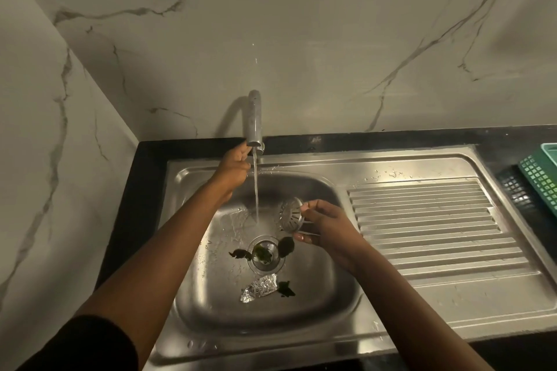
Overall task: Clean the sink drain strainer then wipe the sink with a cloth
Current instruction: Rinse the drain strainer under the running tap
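- Up at the back rim, the left hand (233,167) reaches to the base of the tap (254,117), fingers curled against it; what they grip is hidden, so I cannot tell how tightly they close.
- Water (256,190) runs in a thin stream from the spout into the basin.
- Just right of the stream, the right hand (324,226) pinches the drain strainer (291,214) between fingertips and thumb, tilted on its side above the basin floor.
- Below it, the open drain hole (265,254) holds green scraps; dark bits lie on either side of it.
- A crumpled foil piece (259,288) lies nearer the front wall, a leaf scrap beside it.
- The sink (211,304) leaves open basin floor left of the drain.
- The ribbed drainboard (431,226) stretches right toward a green basket (541,178) on the dark table (150,159).
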The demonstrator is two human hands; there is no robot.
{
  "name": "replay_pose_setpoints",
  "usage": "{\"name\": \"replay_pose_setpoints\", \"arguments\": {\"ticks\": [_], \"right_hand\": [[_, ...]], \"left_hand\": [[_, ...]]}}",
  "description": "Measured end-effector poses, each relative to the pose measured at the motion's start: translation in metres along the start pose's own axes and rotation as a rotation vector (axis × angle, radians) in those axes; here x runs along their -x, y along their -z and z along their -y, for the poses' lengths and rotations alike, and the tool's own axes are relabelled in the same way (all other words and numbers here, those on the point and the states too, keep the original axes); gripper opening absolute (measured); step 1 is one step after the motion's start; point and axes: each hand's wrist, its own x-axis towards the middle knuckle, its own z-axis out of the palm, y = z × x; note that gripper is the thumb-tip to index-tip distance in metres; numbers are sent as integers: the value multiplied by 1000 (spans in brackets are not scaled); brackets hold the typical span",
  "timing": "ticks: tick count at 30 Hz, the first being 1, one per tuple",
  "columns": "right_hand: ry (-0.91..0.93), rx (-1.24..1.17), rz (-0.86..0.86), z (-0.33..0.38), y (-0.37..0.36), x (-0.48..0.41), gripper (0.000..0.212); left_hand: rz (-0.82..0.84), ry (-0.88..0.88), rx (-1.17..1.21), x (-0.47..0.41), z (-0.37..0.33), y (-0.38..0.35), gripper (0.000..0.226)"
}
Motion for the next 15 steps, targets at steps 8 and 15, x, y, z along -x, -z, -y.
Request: {"name": "replay_pose_setpoints", "arguments": {"ticks": [8,15], "right_hand": [[166,224,-6,2,-4,-6,4],[439,605,-75,-1,-3,-12,11]], "left_hand": [[159,-42,-20,11,12,10,71],[244,103,118,60,36,-1,35]]}}
